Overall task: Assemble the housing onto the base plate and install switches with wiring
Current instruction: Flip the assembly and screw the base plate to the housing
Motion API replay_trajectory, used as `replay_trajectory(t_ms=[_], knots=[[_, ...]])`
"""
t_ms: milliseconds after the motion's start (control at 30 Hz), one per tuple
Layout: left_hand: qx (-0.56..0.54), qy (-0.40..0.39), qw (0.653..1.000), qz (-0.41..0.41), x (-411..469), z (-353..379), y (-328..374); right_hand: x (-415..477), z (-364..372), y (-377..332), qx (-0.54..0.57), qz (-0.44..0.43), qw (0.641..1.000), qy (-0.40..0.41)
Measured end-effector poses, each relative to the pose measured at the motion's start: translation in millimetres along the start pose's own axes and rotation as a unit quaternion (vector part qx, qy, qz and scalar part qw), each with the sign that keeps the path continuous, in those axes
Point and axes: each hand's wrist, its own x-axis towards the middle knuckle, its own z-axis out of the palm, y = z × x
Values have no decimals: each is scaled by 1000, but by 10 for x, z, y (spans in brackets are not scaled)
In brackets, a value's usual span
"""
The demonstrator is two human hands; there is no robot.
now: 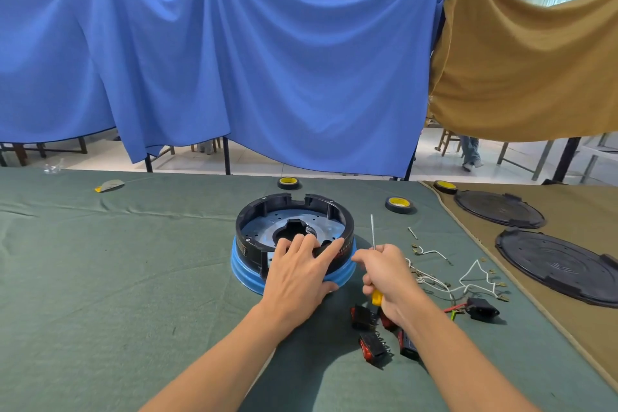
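Observation:
A round black housing [254, 214] sits on a blue base [245, 273] in the middle of the green cloth, with a silvery plate [261, 227] showing inside it. My left hand [299, 273] rests on the housing's near rim, fingers spread, thumb against the blue base. My right hand [389, 278] is just right of the housing and grips a yellow-handled screwdriver [373, 231], its shaft pointing up and away. Several black and red switches [373, 346] lie near my right wrist. White wires [468, 278] with terminals lie to the right, beside a black socket [481, 309].
Three rolls of black tape [400, 204] stand at the back of the table. Two round black covers [561, 266] lie on the brown cloth at the right. A loose screw [413, 233] lies right of the screwdriver. Blue and brown sheets hang behind the table.

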Motion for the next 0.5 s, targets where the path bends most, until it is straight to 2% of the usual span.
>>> replay_trajectory(t_ms=[200, 300, 400, 500], knots=[[-46, 7, 997, -55, 97, -60, -13, -51, 3, -53, 57, 43, 997, -34], [-62, 20, 995, -74, 161, -120, -24, -51, 40, -70, 127, 95, 985, -62], [-65, 22, 995, -72, 163, -154, -35, -31, 72, -127, 205, 141, 965, -85], [-26, 20, 998, -55, 141, -191, -40, -17, 73, -198, 216, 149, 961, -85]])
